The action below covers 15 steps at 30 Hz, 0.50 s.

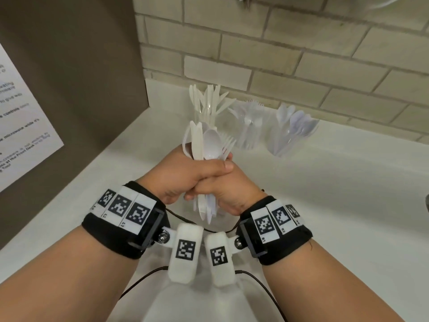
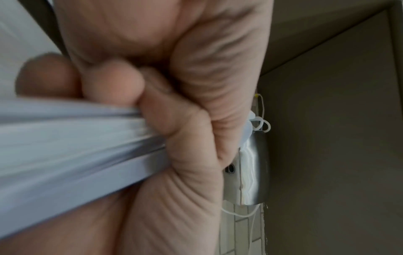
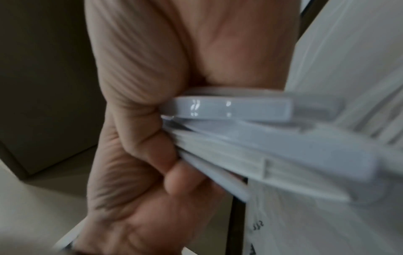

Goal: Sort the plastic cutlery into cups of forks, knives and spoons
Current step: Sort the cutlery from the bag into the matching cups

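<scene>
Both hands grip one bundle of white plastic cutlery (image 1: 205, 145) above the counter, heads pointing away from me. My left hand (image 1: 185, 173) wraps over the top, and my right hand (image 1: 222, 189) clasps from the right beneath it. Knives, a spoon and a fork stick out above the fists; the handles (image 1: 206, 208) hang below. The wrist views show the blurred handles (image 2: 72, 143) (image 3: 250, 138) squeezed in curled fingers. Behind stand three clear cups: knives (image 1: 209, 103), forks (image 1: 251, 123) and spoons (image 1: 290, 129).
The cups stand on a white counter (image 1: 325, 182) against a pale brick wall (image 1: 278, 54). A brown panel (image 1: 69, 66) with a printed notice (image 1: 21, 126) closes the left side. Black cables (image 1: 185, 220) run from the wristbands toward me.
</scene>
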### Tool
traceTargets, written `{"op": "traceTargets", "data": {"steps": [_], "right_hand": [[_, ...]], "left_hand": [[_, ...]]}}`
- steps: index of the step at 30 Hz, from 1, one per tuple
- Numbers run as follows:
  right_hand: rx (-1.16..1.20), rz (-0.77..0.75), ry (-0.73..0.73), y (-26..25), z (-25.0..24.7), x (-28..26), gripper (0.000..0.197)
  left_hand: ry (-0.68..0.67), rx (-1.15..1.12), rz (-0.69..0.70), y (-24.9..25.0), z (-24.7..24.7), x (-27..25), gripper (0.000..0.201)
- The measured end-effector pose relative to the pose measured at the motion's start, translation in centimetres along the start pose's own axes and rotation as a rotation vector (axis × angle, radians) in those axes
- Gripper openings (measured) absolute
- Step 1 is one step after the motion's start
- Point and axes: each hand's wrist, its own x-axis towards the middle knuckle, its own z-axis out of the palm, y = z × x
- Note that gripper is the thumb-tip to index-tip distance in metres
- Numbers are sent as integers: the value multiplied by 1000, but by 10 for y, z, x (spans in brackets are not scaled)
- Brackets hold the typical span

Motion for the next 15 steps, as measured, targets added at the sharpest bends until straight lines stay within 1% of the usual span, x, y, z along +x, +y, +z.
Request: {"op": "traceTargets", "data": {"steps": [2, 4, 6, 8, 10, 11, 13, 15], "right_hand": [[12, -5, 7, -1, -1, 0, 49], [6, -10, 27, -3, -5, 1, 54], [-54, 28, 47, -4, -8, 1, 49], [-133, 100, 74, -2, -10, 2, 35], [-159, 151, 90, -4, -7, 1, 22], [-142, 154, 81, -5, -4, -1, 24], [-47, 137, 47, -8, 1, -5, 35], [21, 126, 17, -9, 3, -6, 51]], "left_hand": [[37, -32, 14, 1, 1, 3, 24], [81, -75, 38, 3, 2, 6, 22], [163, -132, 67, 7, 5, 7, 15], [220, -223, 93, 9, 6, 10, 6], [211, -268, 96, 8, 8, 11, 7], [189, -254, 82, 8, 9, 12, 10], [130, -136, 37, 6, 10, 13, 15], [76, -54, 3, 4, 9, 12, 9]]}}
